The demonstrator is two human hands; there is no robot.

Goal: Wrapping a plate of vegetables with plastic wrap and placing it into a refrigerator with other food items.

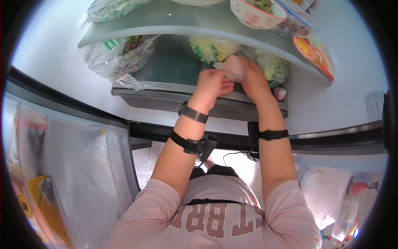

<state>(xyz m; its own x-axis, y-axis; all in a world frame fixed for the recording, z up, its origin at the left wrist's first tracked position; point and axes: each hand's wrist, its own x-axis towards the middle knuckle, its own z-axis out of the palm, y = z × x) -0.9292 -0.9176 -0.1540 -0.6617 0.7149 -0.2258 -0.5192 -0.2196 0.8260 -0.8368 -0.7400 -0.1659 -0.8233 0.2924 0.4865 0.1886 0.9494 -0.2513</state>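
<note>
Inside an open refrigerator, both my hands reach below a glass shelf. Between them is a small pinkish item in a clear plastic bag (pixel 233 67). My left hand (pixel 214 81) pinches the bag's left edge with thumb and finger, the other fingers loosely curled. My right hand (pixel 252 74) wraps the item's right side; its fingertips are partly hidden. Right behind the item lies a wrapped pale green cabbage (pixel 214 48). Bagged leafy greens (pixel 273 67) lie to the right, past my right hand, with a piece of purple onion (pixel 279 93) near them.
A clear bag of grapes (pixel 124 59) lies at the left on the drawer top. Above, the glass shelf edge (pixel 186 30) curves over my hands and carries a patterned bowl (pixel 258 14). Door bins with packages stand on both sides, the left door (pixel 77 155) close to my left arm.
</note>
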